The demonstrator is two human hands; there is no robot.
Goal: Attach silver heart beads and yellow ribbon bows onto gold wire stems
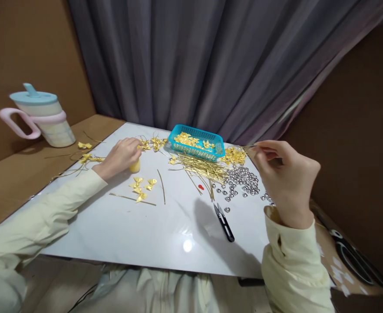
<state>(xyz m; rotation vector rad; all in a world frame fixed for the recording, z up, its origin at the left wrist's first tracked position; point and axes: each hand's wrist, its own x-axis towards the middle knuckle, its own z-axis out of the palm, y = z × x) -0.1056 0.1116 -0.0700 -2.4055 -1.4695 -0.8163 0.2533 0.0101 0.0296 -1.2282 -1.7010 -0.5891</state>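
My left hand (pixel 121 156) is curled with its fingers closed, right above a small yellow cylinder (pixel 135 166) that looks like a thread spool. What its fingertips hold, if anything, is hidden. Raised over the right side of the table, my right hand (pixel 285 176) pinches a thin needle-like piece (pixel 250 145) between thumb and forefinger. Several yellow ribbon bows (pixel 139 190) lie in front of my left hand, with gold twist ties (pixel 133 199) beside them. Below and left of my right hand are silver heart-shaped beads (pixel 245 179) and black thread snips (pixel 224 224).
A blue basket (pixel 196 154) with yellow bows stands at the back of the white table (pixel 165 243). Before it lies a pile of gold ties (pixel 204 167). A lidded tumbler (pixel 44 119) is at left, large scissors (pixel 354 261) at right. A grey curtain (pixel 185 61) hangs behind.
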